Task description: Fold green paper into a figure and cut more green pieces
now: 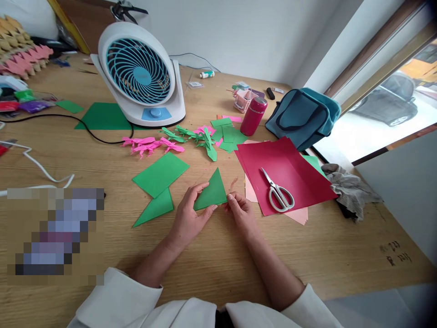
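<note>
A green paper folded into a triangle [212, 191] is held between my two hands above the wooden table. My left hand [190, 210] grips its left side, thumb along the lower edge and fingers at the back. At the lower right corner, my right hand [241, 213] pinches the paper between thumb and fingertips. Left of my hands lie a flat green sheet [161, 174] and a green triangular piece [156, 209] that touches it. White-handled scissors [279, 193] rest on red paper sheets [290, 168] to the right.
Pink folded paper figures [152, 146] and green ones [206, 143] lie beyond my hands. Farther back stand a white fan [143, 77], a red flask [254, 116] and a teal bag [303, 116]. A black cable [92, 132] crosses the left side. A grey cloth [348, 189] lies right.
</note>
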Motion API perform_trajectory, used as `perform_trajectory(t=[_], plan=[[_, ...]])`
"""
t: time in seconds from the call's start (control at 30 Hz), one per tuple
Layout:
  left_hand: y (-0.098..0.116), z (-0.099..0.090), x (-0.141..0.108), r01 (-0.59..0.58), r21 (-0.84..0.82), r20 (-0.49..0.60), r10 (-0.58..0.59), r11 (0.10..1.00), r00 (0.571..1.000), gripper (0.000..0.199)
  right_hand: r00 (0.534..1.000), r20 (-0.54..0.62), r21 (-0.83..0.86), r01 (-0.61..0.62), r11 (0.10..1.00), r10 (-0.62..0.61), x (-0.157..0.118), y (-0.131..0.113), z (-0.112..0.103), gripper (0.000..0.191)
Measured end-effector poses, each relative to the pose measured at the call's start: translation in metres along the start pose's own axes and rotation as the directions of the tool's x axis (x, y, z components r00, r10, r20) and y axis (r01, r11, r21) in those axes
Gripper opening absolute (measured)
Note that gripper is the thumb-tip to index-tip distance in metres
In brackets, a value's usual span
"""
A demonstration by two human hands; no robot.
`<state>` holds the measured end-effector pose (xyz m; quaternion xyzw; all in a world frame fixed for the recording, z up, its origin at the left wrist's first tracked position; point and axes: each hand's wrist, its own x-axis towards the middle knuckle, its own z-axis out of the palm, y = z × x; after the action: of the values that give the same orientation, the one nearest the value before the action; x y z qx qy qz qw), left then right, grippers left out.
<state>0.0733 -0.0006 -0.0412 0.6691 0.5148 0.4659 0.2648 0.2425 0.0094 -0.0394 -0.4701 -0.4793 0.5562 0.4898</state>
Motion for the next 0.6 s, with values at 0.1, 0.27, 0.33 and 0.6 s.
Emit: perform_trajectory(t=[0.1,0.27,0.33,0.6], plan=[[0.003,-0.003,0.002,-0.051,0.028,-0.006,0.051,0.998,0.999,0.034,1.0,0.014,0.009,-0.008,1.0,0.008,0.001,0.002,0.0,0.036],[0.004,-0.006,0.006,-0.108,0.039,0.005,0.108,0.993,0.994,0.017,0.998,0.0,0.035,0.059,0.998,-0.059,0.005,0.007,-0.001,0.035],[0.004,-0.007,0.007,-0.1,0.025,0.029,0.1,0.995,0.995,0.012,0.993,-0.005,0.031,0.121,0.992,-0.121,0.006,0.008,-0.003,0.041],[0.0,-0.013,0.007,-0.078,0.005,0.202,0.075,0.997,0.977,0.022,0.972,0.088,-0.042,0.222,0.974,-0.217,0.012,0.009,-0.02,0.037]])
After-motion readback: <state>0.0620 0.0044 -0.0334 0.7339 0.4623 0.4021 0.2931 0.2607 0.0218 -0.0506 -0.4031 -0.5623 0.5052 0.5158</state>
